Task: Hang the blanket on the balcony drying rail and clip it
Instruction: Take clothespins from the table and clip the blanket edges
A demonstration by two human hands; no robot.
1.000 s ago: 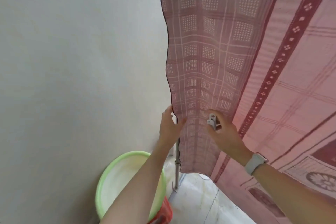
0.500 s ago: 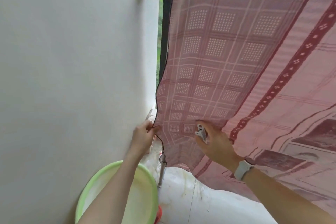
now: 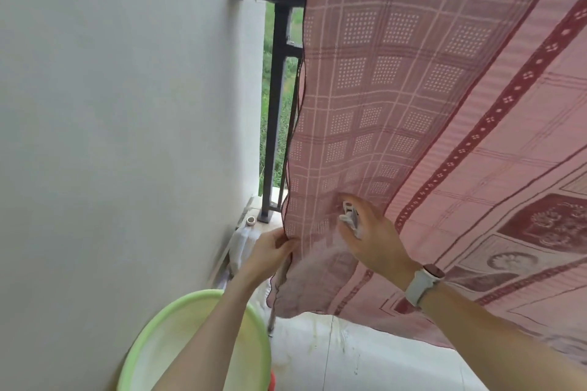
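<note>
Looking down through the head camera, I see a plain white wall (image 3: 111, 136) filling the left side, smooth and matte. At its foot sits a round lime-green plastic basin (image 3: 152, 340), glossy, with a pale inside; my left forearm crosses over its rim. The left hand (image 3: 270, 251) is pressed together in a pinch on the blanket's dark-stitched left edge, low down near the hem. Behind that edge stands a black metal balcony railing (image 3: 276, 98), its round top bar fixed into the wall, with green growth showing through a narrow gap between wall and cloth. The blanket (image 3: 413, 89) hangs from above the frame and spreads across the whole right half: thin, slightly see-through pink fabric, woven in a plaid of pale lines with dotted squares, then a dark red diagonal band of small flowers, then large maroon panels with floral medallions at far right. Its lower hem curves loosely above the pale tiled floor (image 3: 349, 359), which lies bare below it. The right hand (image 3: 374, 238) rests against the cloth just beside the left, fingers curled around a small white plastic clip (image 3: 349, 219), which I cannot tell is gripping fabric. A white watch (image 3: 424, 282) bands that wrist.
</note>
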